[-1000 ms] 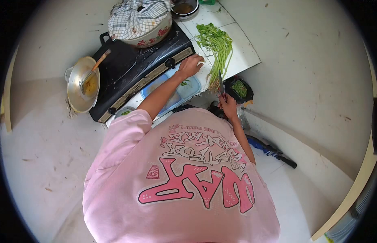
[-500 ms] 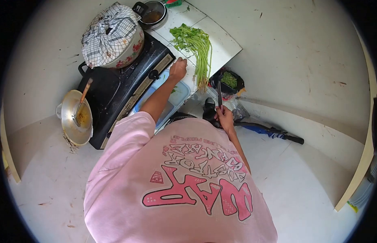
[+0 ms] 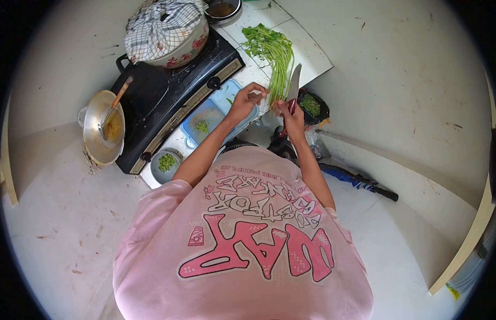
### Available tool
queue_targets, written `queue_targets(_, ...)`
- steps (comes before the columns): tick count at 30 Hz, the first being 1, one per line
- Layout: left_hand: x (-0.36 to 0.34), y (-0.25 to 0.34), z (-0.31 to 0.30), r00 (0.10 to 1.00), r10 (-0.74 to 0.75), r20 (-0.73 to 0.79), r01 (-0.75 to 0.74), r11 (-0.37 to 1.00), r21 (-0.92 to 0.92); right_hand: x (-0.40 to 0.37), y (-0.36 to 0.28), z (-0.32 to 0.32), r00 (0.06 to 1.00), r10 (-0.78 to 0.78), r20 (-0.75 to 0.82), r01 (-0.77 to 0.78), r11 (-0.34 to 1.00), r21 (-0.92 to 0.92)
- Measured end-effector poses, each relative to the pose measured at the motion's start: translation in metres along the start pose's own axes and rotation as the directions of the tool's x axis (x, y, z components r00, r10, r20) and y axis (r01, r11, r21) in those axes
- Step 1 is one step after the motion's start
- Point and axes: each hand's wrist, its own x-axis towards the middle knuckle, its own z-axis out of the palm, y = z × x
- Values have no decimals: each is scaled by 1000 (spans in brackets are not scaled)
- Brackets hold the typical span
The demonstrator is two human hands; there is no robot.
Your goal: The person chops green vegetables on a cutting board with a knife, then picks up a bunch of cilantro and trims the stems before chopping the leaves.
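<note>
My right hand (image 3: 293,118) is wrapped round the dark red handle of a knife (image 3: 295,81), its blade pointing up and away from me. Left of it, my left hand (image 3: 249,100) has its fingers curled and thumb near the fingertips; whatever they pinch, if anything, is too small to name. Both hands are close to the root ends of a bunch of leafy green stems (image 3: 280,65) lying on the white tiled counter. Below my left forearm is a blue plastic tray (image 3: 190,131) with some chopped greens (image 3: 202,126) in it.
A round bowl (image 3: 174,174) of chopped greens stands by the black stove (image 3: 152,98). The stove bears a cloth-covered pot (image 3: 185,55). A wok (image 3: 93,136) with a ladle is at left, a dark pan (image 3: 226,19) behind. A black bag (image 3: 324,111) of greens hangs right.
My left hand has moved right, from above the tray to beside the stem ends. My right hand has risen with the knife towards the bunch. The view has shifted, and the bowl now shows.
</note>
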Motion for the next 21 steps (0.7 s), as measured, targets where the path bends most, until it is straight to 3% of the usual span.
queue_targets(1,-9,3,2,1000,2,2,-2,1000,24,7,-5,7,1000,-1,22,0,1000,21)
queue_targets(2,-17,6,3,1000,-25,-10,26,991,128,14,-4,13,999,18,46,-25,987,156)
queue_targets(5,-36,9,8,938,341,-69,-294,883,367,24,-8,19,981,53,185,-71,993,91)
queue_targets(6,-45,18,9,957,277,-84,-229,903,364,26,-4,20,976,55,213,-67,997,45)
queue_targets(12,-76,1,11,953,257,-162,-171,895,413,11,10,23,941,61,334,-122,978,166)
queue_targets(15,-89,-6,16,951,247,-184,-149,892,428,7,20,19,924,80,375,-110,992,61)
queue_targets(21,-102,-18,16,964,148,-221,-38,898,438,5,30,8,942,100,320,-116,993,33)
